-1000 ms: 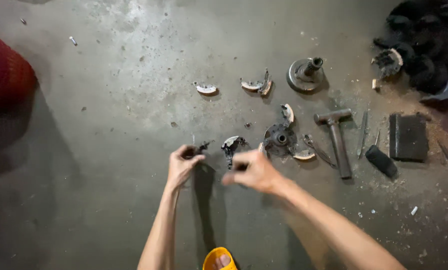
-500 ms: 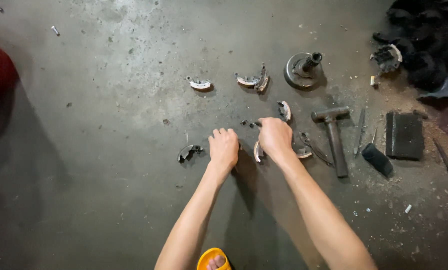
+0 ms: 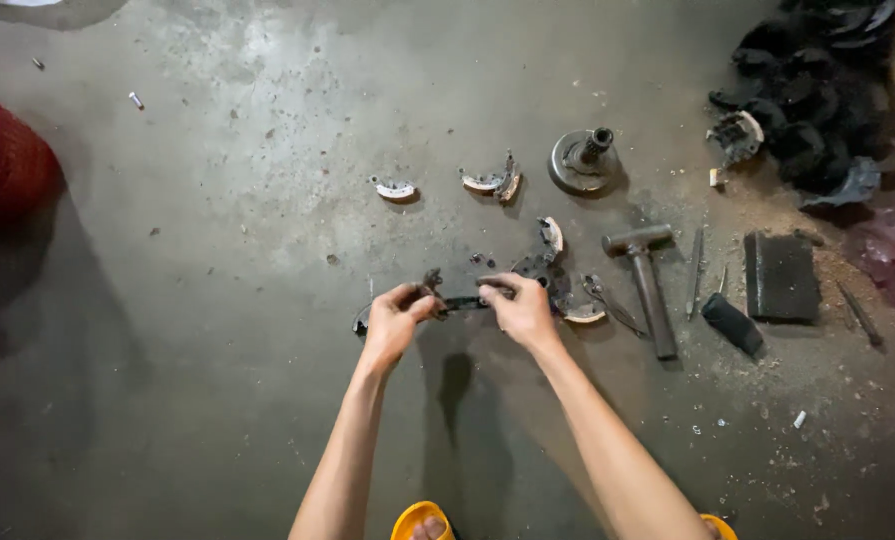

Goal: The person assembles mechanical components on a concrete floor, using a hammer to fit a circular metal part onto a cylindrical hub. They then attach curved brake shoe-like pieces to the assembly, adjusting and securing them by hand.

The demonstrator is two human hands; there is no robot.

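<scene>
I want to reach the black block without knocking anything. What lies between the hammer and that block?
In the head view, a thin metal rod lies between the hammer and the black block.

A small dark, greasy metal part (image 3: pixel 459 300) lies level above the concrete floor (image 3: pixel 217 300), pinched at both ends.

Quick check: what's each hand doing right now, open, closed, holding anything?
Left hand: closed, pinching one end of a small dark metal part.
Right hand: closed, pinching the other end of the same part.
</scene>
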